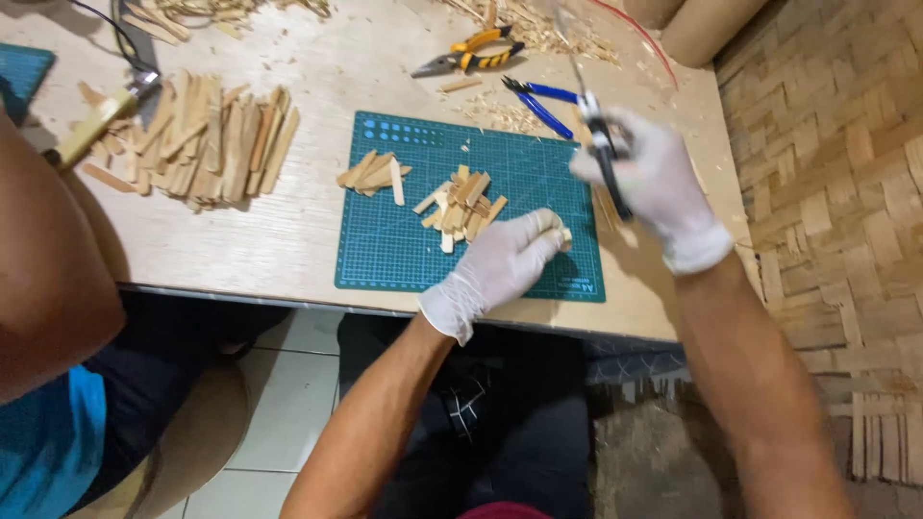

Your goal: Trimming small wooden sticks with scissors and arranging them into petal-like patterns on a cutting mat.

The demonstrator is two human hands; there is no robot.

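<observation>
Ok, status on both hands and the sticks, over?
Left hand gloved, pinching a small wood piece on the green mat. Right hand raised, gripping a black-handled tool, blurred. Cut sticks piled beside left fingers.

You sit at a pale wooden table (288, 221) whose top shows a light grain and a thin dark front edge. Wood shavings (519, 24) lie scattered along its far side. To your right, a woven bamboo wall (827, 173) runs past the table end in a tan herringbone weave, and it looks frayed lower down. Two cardboard tubes (697, 24) lean at the top, near the table's far corner. Under the table, you see white floor tiles (288, 404) with dark grout lines. The light is warm and even, with soft shadows on the tabletop and deep shade beneath it.
</observation>
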